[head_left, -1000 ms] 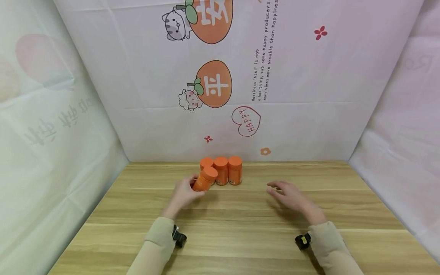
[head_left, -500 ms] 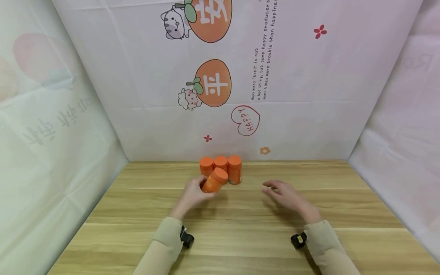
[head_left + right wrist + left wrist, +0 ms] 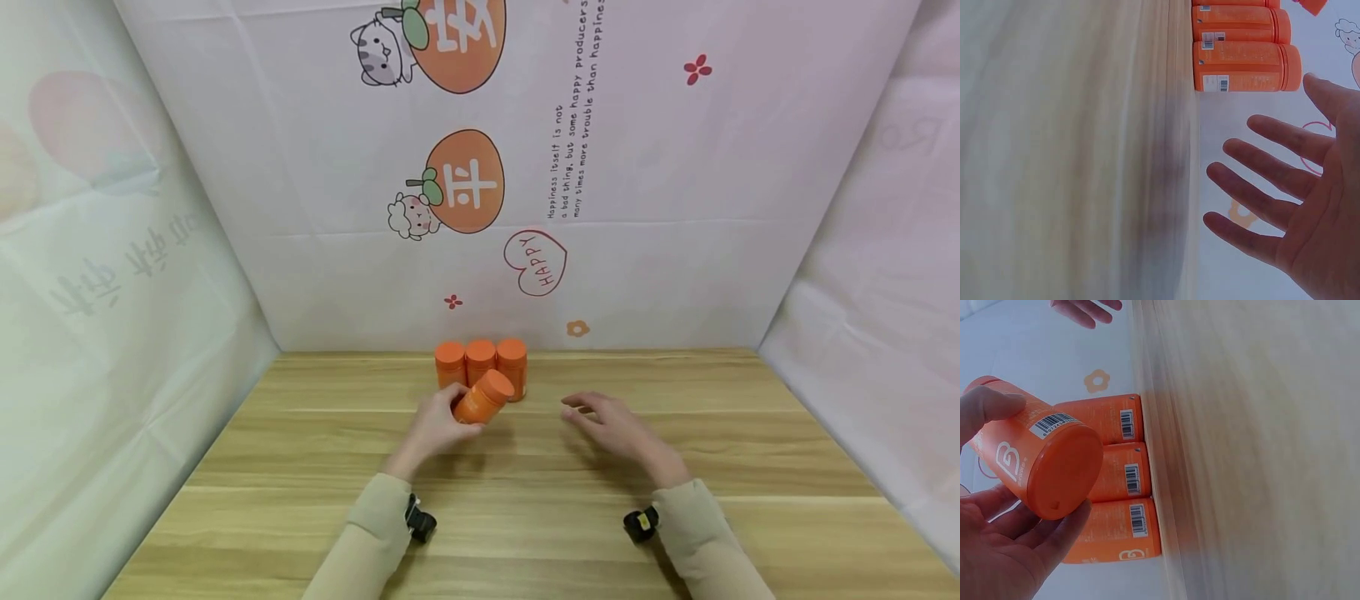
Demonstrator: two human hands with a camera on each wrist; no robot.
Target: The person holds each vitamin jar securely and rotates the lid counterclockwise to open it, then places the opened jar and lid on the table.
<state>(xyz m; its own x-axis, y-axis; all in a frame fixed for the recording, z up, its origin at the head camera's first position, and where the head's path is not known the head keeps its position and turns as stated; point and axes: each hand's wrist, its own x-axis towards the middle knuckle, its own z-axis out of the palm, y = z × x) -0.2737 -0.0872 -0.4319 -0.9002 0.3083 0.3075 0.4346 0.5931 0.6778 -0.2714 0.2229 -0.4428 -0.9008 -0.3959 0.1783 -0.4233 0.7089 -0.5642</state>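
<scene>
My left hand (image 3: 442,423) grips an orange screw-cap bottle (image 3: 482,398), tilted with its cap leaning to the right and its base off the table. In the left wrist view the thumb and fingers wrap round that bottle (image 3: 1041,450), with its barcode and flat base showing. Behind it, three matching orange bottles (image 3: 451,363) stand upright in a row; the held bottle partly hides them in the head view. To the right of the row, my right hand (image 3: 611,423) hovers above the table. Its fingers (image 3: 1266,197) are spread and hold nothing.
A wood-grain table (image 3: 525,517) lies under both hands. The white printed cloth (image 3: 637,275) rises right behind the bottle row, and more cloth hangs at the left (image 3: 150,333) and right (image 3: 870,317). Small black cameras (image 3: 422,523) sit at the wrists.
My left hand has carried the tilted bottle to the right, from before the row's left end to before its right side. My right hand has shifted slightly left.
</scene>
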